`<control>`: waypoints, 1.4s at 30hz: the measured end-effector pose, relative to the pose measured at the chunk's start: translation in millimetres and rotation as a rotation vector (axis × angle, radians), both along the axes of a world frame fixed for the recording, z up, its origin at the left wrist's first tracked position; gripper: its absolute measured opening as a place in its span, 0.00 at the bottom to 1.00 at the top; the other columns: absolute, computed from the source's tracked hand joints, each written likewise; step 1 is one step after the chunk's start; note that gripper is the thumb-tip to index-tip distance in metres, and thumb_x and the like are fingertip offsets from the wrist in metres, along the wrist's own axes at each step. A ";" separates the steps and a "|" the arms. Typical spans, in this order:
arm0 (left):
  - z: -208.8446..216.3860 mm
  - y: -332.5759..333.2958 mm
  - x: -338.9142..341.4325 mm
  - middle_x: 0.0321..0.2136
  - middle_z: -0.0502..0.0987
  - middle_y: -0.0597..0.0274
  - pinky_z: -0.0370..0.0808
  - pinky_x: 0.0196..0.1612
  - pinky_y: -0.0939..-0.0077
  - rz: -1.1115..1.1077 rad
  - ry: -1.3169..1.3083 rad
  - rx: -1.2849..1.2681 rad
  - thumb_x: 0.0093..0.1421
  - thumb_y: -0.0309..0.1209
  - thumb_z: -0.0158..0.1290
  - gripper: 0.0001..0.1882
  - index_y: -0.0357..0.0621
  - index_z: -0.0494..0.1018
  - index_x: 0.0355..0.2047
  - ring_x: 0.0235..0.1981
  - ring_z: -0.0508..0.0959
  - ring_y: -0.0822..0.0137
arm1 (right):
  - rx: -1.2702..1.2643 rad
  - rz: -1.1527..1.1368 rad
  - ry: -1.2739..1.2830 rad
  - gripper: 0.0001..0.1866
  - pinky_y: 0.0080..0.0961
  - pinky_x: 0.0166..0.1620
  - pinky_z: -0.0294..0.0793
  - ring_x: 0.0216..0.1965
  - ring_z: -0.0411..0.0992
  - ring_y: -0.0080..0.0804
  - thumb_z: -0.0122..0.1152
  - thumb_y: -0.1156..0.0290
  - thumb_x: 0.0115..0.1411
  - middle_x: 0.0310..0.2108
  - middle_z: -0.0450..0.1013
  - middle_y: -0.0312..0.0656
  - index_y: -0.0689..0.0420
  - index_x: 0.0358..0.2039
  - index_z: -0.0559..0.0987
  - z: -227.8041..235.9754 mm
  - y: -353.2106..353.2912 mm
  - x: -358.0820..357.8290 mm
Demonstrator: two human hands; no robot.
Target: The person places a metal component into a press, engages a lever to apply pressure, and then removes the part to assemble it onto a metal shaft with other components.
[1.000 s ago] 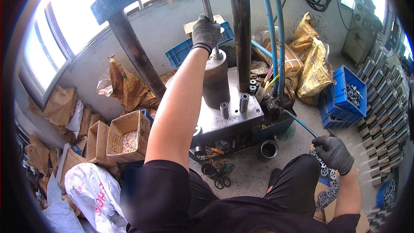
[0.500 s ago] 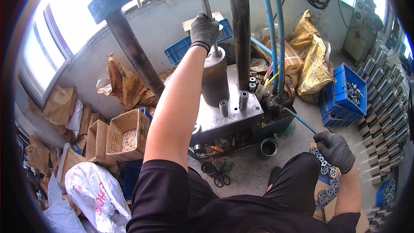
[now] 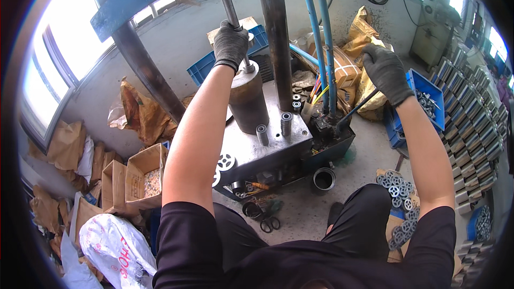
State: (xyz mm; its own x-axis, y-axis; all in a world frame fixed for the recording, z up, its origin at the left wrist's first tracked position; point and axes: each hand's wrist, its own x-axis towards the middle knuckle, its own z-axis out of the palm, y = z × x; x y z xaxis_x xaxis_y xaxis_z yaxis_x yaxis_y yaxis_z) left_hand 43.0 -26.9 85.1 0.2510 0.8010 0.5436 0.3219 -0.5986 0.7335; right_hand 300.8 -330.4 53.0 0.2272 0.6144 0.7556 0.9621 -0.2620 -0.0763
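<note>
The left hand (image 3: 231, 46), in a dark grey glove, is closed around the rod (image 3: 227, 2), which is smooth, bright and slightly tilted in this view. Below the hand, the rod goes down to the top of the cylinder (image 3: 249, 104). This cylinder is thick, grey-brown and stained, and it stands upright on the metal block (image 3: 243, 143), whose top is shiny. The right hand (image 3: 386, 75), gloved as well, is clenched on the upper end of the lever (image 3: 361, 104). The lever is thin, straight and dark; it slopes down to the left, to the dirty fitting (image 3: 324, 124) beside the block. How the fingers lie under this palm, I cannot tell. Near the front edge of the block, the taller ring stack (image 3: 286, 124) and the shorter ring stack (image 3: 262, 135) stand just beside each other, both dark grey.
</note>
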 end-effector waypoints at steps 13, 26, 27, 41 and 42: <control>-78.0 -161.2 -65.7 0.34 0.79 0.64 0.77 0.38 0.77 -0.700 -0.858 -0.013 0.65 0.20 0.61 0.15 0.36 0.78 0.53 0.32 0.76 0.76 | -0.078 -0.117 0.111 0.12 0.47 0.48 0.80 0.41 0.81 0.56 0.60 0.64 0.64 0.37 0.82 0.55 0.52 0.43 0.86 1.9 3.5 -10.2; -291.6 -171.6 -139.8 0.45 0.81 0.34 0.83 0.51 0.42 -0.675 -1.040 -1.611 0.66 0.45 0.44 0.24 0.39 0.75 0.51 0.45 0.85 0.43 | -0.145 0.069 0.256 0.08 0.40 0.43 0.81 0.38 0.81 0.53 0.63 0.73 0.64 0.34 0.81 0.56 0.62 0.40 0.83 -37.1 -96.6 -71.6; -291.2 -170.8 -138.4 0.44 0.81 0.35 0.83 0.49 0.44 -0.626 -1.061 -1.641 0.67 0.43 0.44 0.24 0.39 0.74 0.52 0.44 0.84 0.43 | -0.190 0.044 0.397 0.08 0.38 0.42 0.81 0.37 0.81 0.53 0.64 0.74 0.63 0.35 0.81 0.55 0.63 0.40 0.83 -43.4 -109.8 -80.2; -342.8 -164.9 -140.8 0.42 0.80 0.40 0.85 0.47 0.46 -0.652 -0.941 -1.645 0.75 0.61 0.41 0.36 0.34 0.73 0.52 0.44 0.83 0.40 | -0.025 0.454 0.538 0.09 0.32 0.43 0.79 0.38 0.81 0.37 0.63 0.79 0.64 0.37 0.81 0.46 0.62 0.44 0.82 -125.0 -129.8 -185.7; -334.2 -176.2 -133.8 0.42 0.80 0.41 0.85 0.46 0.46 -0.558 -0.811 -1.650 0.74 0.61 0.42 0.37 0.32 0.73 0.53 0.43 0.83 0.40 | 0.014 0.461 0.723 0.11 0.29 0.46 0.79 0.41 0.81 0.32 0.64 0.75 0.66 0.39 0.81 0.44 0.62 0.48 0.82 -149.3 -129.4 -193.4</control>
State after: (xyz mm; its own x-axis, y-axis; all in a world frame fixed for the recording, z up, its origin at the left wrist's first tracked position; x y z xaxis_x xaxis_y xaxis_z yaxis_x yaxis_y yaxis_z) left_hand -90.8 -203.0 -249.1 0.7376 0.4982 -0.4558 -0.2915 0.8438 0.4506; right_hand 107.5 -459.8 -96.3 0.3857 0.7555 0.5295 0.6857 0.1492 -0.7124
